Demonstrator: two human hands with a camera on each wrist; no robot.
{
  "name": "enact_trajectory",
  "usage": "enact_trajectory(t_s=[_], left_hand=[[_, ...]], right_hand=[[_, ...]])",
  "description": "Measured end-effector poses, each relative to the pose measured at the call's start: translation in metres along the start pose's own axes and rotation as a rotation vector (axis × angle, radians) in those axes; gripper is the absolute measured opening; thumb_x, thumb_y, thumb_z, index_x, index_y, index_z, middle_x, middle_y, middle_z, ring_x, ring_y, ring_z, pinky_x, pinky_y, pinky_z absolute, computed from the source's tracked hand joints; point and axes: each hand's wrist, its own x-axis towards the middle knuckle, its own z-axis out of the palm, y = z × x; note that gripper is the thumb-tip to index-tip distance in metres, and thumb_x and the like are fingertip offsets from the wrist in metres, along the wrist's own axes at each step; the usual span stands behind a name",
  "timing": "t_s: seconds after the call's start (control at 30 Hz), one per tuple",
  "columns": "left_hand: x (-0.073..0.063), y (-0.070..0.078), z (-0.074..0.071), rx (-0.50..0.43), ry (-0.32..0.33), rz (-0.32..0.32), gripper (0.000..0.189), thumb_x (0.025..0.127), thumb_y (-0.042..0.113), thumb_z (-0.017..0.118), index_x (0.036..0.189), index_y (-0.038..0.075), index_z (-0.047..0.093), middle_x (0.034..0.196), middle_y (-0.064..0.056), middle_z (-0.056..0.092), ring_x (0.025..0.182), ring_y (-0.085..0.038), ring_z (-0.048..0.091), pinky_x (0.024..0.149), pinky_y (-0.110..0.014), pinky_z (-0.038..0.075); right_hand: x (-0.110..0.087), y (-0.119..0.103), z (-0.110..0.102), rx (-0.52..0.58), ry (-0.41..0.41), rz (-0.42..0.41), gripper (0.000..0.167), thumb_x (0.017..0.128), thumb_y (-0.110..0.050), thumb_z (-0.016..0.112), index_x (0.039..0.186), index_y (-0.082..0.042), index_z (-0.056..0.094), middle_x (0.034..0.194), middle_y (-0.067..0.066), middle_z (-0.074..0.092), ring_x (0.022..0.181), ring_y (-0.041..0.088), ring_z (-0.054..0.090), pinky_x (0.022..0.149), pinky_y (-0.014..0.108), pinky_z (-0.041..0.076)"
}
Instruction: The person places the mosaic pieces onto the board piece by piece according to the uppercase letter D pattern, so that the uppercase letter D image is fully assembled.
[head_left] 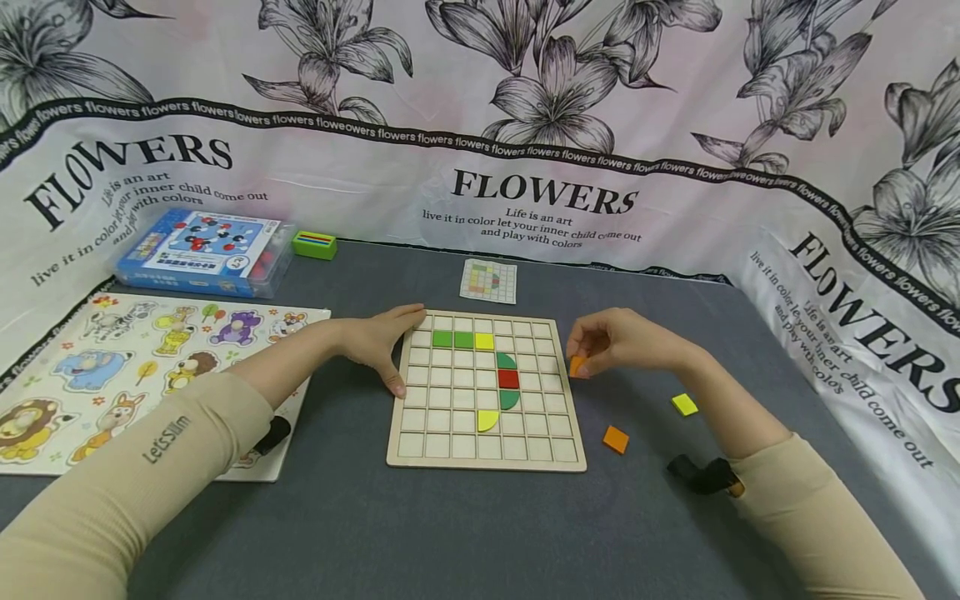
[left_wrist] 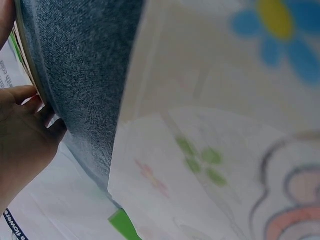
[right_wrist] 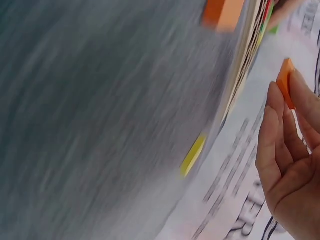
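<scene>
"What could have gone wrong there?"

"The right hand (head_left: 622,340) had only a thumb-and-finger pinch on an orange tile (head_left: 577,366), just beside the board's right edge. I'd say a loose grip or a knock on the raised rim could have dropped it, or tipped it askew across the dividers"

"And the board (head_left: 487,466)?"

"It lay flat on the table (head_left: 337,533), mid-way between the arms. The left hand (head_left: 378,340) was spread wide, thumb and fingers against the left edge, gripping nothing. A hard push from there could have slid the board and jolted its coloured pieces (head_left: 508,380)"

"Anything in the way?"

"The rim stood between the tile and the cells, and fingers hid much of the tile; whether it touched the board I couldn't tell. A second orange tile (head_left: 616,440) and a yellow tile (head_left: 685,405) lay near the right arm, where its black strap (head_left: 701,475) might have brushed them"

"And further off?"

"A card (head_left: 488,281) beyond the board, an animal puzzle (head_left: 90,371) under the left forearm, a blue box (head_left: 202,250) and green block (head_left: 315,245) behind"
</scene>
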Motion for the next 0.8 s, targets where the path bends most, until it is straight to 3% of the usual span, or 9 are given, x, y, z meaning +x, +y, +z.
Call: enact_trajectory(t_s=[0.4, 0.63, 0.8], left_hand=[[0.001, -0.001, 0.000, 0.002, -0.004, -0.004, 0.127, 0.071, 0.030, 0.090, 0.157, -0.005, 0.004, 0.165, -0.025, -0.008, 0.155, -0.044, -0.005, 0.124, -0.060, 0.014], [0.000, 0.000, -0.001, 0.003, -0.003, -0.007, 0.126, 0.071, 0.030, 0.090, 0.157, -0.004, 0.005, 0.165, -0.025, -0.008, 0.155, -0.044, -0.004, 0.124, -0.060, 0.015], [0.000, 0.000, 0.000, 0.008, -0.002, -0.018, 0.126, 0.071, 0.029, 0.090, 0.158, -0.004, 0.004, 0.166, -0.024, -0.008, 0.155, -0.044, -0.004, 0.124, -0.059, 0.015]], right_hand=[[0.022, -0.047, 0.033, 0.014, 0.021, -0.106, 0.015, 0.083, -0.019, 0.080, 0.094, -0.018, 0.070, 0.087, 0.001, 0.071, 0.077, 0.018, 0.067, 0.068, 0.027, 0.053], [0.032, -0.069, 0.052, 0.076, -0.003, -0.137, 0.013, 0.086, -0.010, 0.077, 0.095, -0.016, 0.071, 0.093, 0.002, 0.071, 0.082, 0.016, 0.069, 0.076, 0.029, 0.058], [0.041, -0.082, 0.063, 0.078, -0.011, -0.159, 0.013, 0.085, -0.006, 0.076, 0.094, -0.015, 0.072, 0.085, 0.002, 0.069, 0.079, 0.015, 0.064, 0.075, 0.028, 0.057]])
